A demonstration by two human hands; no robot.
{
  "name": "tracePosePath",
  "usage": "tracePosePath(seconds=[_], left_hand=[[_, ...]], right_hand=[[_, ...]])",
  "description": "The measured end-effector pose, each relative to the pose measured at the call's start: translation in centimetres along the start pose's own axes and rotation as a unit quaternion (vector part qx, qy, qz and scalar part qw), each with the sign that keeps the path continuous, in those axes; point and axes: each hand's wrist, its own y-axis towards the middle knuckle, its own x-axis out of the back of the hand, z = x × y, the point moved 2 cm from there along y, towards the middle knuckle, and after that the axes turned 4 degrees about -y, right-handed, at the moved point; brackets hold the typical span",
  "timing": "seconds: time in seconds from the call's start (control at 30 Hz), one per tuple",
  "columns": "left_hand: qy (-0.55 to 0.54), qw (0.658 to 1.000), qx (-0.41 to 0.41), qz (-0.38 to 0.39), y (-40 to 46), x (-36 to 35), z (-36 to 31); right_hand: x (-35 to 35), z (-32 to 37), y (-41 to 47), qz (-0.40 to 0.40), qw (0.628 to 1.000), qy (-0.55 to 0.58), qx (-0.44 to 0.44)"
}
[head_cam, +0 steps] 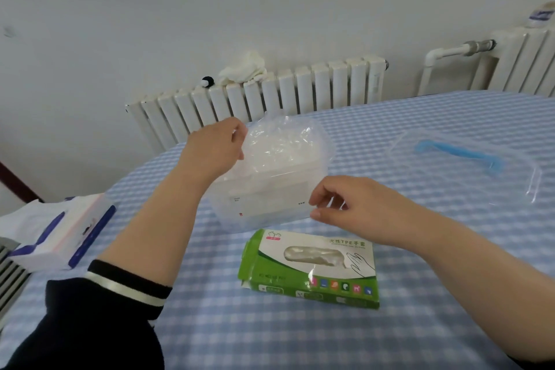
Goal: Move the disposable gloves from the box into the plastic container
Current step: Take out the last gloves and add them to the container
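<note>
A green and white glove box point(312, 269) lies flat on the checked tablecloth, with clear gloves showing through its oval opening. Behind it stands the clear plastic container point(270, 189), filled with crumpled transparent gloves point(279, 141) that bulge above its rim. My left hand point(214, 146) pinches the gloves at the container's upper left. My right hand point(345, 201) pinches a thin clear glove at the container's front right corner, just above the box.
The container's clear lid with a blue handle point(459, 155) lies on the table at the right. A white and blue tissue pack point(57, 234) sits at the left table edge. White radiators point(270, 93) line the wall behind the table.
</note>
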Motion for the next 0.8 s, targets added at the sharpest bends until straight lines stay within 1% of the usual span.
tracePosePath(seconds=[0.03, 0.07, 0.1, 0.13, 0.17, 0.2, 0.23, 0.27, 0.3, 0.33, 0.37, 0.4, 0.43, 0.5, 0.63, 0.8], left_hand=[[-0.013, 1.000, -0.016, -0.014, -0.6, 0.3, -0.2], [-0.028, 0.995, -0.054, -0.075, -1.4, 0.8, -0.6], [-0.062, 0.980, -0.099, -0.159, -2.7, 1.2, -1.1], [-0.115, 0.959, -0.139, -0.221, -4.3, 1.4, -1.8], [-0.176, 0.940, -0.169, -0.239, -6.1, 1.4, -2.6], [-0.226, 0.930, -0.201, -0.210, -7.8, 1.0, -3.2], [-0.249, 0.931, -0.229, -0.140, -9.2, 0.1, -3.7], [-0.247, 0.940, -0.233, -0.043, -10.3, -1.1, -4.1], [-0.232, 0.947, -0.212, 0.060, -11.2, -2.3, -4.2], [-0.216, 0.947, -0.183, 0.150, -11.9, -3.5, -4.1], [-0.198, 0.944, -0.150, 0.218, -12.3, -4.5, -3.8], [-0.180, 0.940, -0.125, 0.262, -12.5, -5.3, -3.4], [-0.160, 0.937, -0.115, 0.289, -12.8, -5.8, -3.0], [-0.135, 0.936, -0.116, 0.305, -13.0, -6.3, -2.4], [-0.167, 0.931, -0.101, 0.309, -12.9, -6.7, -1.9], [-0.202, 0.926, -0.077, 0.308, -12.9, -7.1, -1.5]], right_hand=[[-0.3, 0.1, -0.1, 0.029, 1.000, -0.006, -0.003], [-0.5, 0.1, -0.1, 0.060, 0.998, -0.009, -0.004], [-0.8, 0.1, -0.1, 0.092, 0.996, -0.015, -0.004], [-1.2, 0.1, -0.1, 0.120, 0.992, -0.026, -0.004], [-1.5, 0.0, -0.2, 0.140, 0.989, -0.041, -0.004], [-1.8, -0.1, -0.2, 0.152, 0.987, -0.059, -0.004], [-2.0, -0.2, -0.2, 0.156, 0.985, -0.077, -0.001], [-2.3, -0.2, -0.1, 0.157, 0.983, -0.094, 0.005], [-2.6, -0.1, -0.1, 0.156, 0.982, -0.105, 0.015], [-2.7, -0.1, 0.0, 0.152, 0.982, -0.111, 0.027], [-2.8, 0.0, 0.0, 0.150, 0.981, -0.115, 0.037], [-2.9, 0.1, 0.1, 0.149, 0.980, -0.121, 0.045], [-3.1, 0.3, 0.1, 0.150, 0.979, -0.127, 0.049], [-3.2, 0.4, 0.1, 0.152, 0.977, -0.141, 0.045], [-3.4, 0.3, 0.2, 0.138, 0.978, -0.148, 0.049], [-3.1, 0.1, 0.2, 0.115, 0.992, -0.037, 0.021]])
